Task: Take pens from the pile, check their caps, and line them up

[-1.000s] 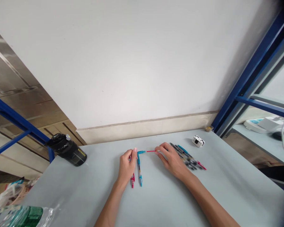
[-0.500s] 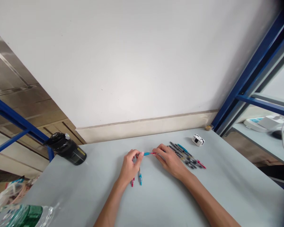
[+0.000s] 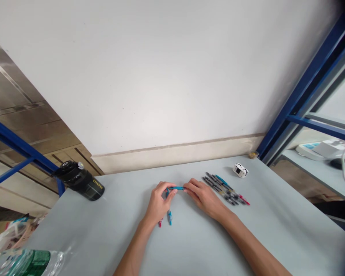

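Observation:
My left hand (image 3: 158, 203) and my right hand (image 3: 203, 195) meet over the grey table (image 3: 195, 237), both pinching one teal pen (image 3: 177, 188) that lies level between their fingertips. Under my left hand lie two more pens, a teal pen (image 3: 170, 217) and a red pen (image 3: 160, 222), partly hidden by the palm. A row of several pens (image 3: 225, 190), mostly black with one teal and one red, lies just right of my right hand.
A black bottle (image 3: 81, 182) lies at the table's back left edge. A small white device (image 3: 240, 170) sits at the back right. A clear plastic bottle with a green label (image 3: 25, 262) is at the lower left. Blue shelf posts (image 3: 301, 88) stand to the right.
My hands have drawn closer together. The red refill that showed between them has gone into the teal barrel, so only the teal pen shows.

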The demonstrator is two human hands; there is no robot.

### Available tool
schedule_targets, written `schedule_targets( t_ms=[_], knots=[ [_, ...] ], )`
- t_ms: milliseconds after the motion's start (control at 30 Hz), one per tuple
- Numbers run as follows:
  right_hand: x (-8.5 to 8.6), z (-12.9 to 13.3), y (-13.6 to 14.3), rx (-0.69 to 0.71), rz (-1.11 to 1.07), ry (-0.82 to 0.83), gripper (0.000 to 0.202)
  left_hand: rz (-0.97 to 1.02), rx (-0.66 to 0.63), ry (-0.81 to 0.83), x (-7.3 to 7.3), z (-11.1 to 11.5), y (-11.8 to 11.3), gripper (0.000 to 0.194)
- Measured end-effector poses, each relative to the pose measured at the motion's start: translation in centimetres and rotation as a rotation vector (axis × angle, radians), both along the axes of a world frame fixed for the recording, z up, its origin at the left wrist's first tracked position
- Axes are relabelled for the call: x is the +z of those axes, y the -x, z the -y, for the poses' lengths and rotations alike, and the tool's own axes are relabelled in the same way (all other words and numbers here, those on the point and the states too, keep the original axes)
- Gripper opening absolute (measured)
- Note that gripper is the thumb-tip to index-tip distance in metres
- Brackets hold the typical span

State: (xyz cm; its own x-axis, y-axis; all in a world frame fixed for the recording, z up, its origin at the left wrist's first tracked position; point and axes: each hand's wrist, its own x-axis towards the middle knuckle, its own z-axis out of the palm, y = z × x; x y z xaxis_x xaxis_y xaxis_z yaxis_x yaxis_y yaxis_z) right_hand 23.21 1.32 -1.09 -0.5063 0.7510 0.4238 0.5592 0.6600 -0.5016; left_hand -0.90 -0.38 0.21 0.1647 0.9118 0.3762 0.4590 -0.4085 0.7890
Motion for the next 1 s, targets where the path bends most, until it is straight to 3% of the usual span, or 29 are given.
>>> schedule_targets(
  t_ms=[167, 300, 500, 1000],
  knots=[
    [0.05, 0.13, 0.02, 0.0, -0.055, 0.042, 0.02, 0.0, -0.016, 0.005, -0.19, -0.11, 0.01, 0.017],
    [0.3, 0.17, 0.04, 0.015, -0.035, 0.032, 0.028, -0.005, -0.018, 0.014, -0.12, -0.13, 0.0, 0.018],
    [0.33, 0.19, 0.05, 0.007, -0.047, 0.046, 0.021, 0.01, -0.032, -0.011, -0.18, -0.13, -0.01, 0.014],
    [0.22, 0.17, 0.11, 0.016, -0.01, 0.025, 0.024, -0.005, -0.043, -0.006, -0.26, -0.09, 0.0, 0.013]
  ],
)
